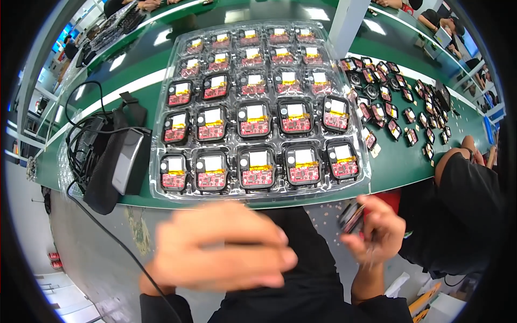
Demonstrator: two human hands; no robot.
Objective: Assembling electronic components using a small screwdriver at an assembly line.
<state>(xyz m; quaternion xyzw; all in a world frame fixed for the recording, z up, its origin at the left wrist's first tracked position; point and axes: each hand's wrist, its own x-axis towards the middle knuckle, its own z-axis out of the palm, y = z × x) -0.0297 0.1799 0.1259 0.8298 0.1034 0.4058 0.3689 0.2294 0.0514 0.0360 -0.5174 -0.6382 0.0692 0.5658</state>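
Observation:
My right hand [377,229] is below the table's near edge and grips a small black square module [351,216] between fingers and thumb. My left hand [221,253] is blurred, held flat with fingers together and pointing right, and it holds nothing that I can see. Above both hands lies a clear plastic tray [156,161] on the green table [409,161]. Its pockets hold several black modules with red circuit boards, yellow tape and white squares.
Several loose black modules [393,102] are scattered on the table right of the tray. A black device with coiled cables [107,156] lies to the left. Another person's dark sleeve [463,215] is at the right. A white post [347,21] stands behind the tray.

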